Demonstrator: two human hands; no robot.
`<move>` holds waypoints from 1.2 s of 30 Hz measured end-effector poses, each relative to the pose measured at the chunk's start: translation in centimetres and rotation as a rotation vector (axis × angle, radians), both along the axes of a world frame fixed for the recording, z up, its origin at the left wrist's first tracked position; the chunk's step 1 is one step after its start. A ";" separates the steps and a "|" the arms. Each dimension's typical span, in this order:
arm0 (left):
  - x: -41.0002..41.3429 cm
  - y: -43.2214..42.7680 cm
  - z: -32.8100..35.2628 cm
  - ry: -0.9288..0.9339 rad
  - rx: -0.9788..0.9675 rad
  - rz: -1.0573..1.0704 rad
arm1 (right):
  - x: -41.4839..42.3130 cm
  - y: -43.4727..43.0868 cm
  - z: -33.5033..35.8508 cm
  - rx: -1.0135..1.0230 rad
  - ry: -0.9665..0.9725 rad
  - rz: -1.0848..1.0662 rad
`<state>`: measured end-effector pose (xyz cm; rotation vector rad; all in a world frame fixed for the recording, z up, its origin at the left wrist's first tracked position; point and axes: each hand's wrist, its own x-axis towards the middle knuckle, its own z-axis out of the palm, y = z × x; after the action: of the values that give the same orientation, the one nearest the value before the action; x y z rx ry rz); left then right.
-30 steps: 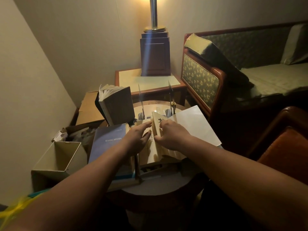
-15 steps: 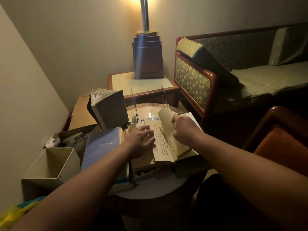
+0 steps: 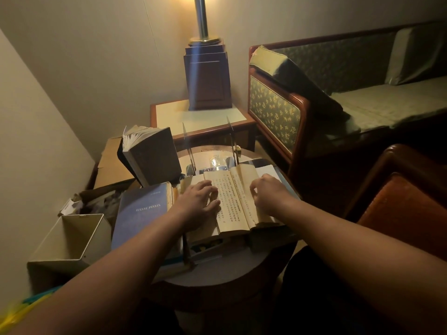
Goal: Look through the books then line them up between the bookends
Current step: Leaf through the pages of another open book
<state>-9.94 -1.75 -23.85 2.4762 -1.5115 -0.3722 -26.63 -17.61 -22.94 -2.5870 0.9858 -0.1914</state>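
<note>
An open book [image 3: 231, 201] with columns of Chinese characters lies flat at the middle of the round table [image 3: 217, 281], on top of other volumes; the left hand [image 3: 198, 201] rests on its left page with the fingers spread and nearly straight, holding nothing; the right hand [image 3: 268, 194] sits on the right-hand pages with its fingers bent and the tips down on the paper, and whether they pinch a leaf I cannot tell. Just behind the open book stand the bookends [image 3: 232, 137], two thin upright plates set apart from each other. Left of the open book lies a blue book [image 3: 140, 211] lettered HANYU PINYIN; behind that a dark book [image 3: 154, 160] stands upright, its pages fanned at the top. A white box [image 3: 70, 238] sits further left; a lamp [image 3: 208, 78] glows on the side table [image 3: 169, 112] beyond, beside a patterned sofa [image 3: 273, 112].
</note>
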 end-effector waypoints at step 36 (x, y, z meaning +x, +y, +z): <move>-4.8 -6.3 0.8 -0.088 0.249 -0.212 | -5.5 -3.1 -2.7 -0.202 -0.067 0.292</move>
<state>-14.75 -8.05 -23.03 2.5502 -1.8751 -0.5225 -32.09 -20.67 -25.68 -2.8486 0.5817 -0.3110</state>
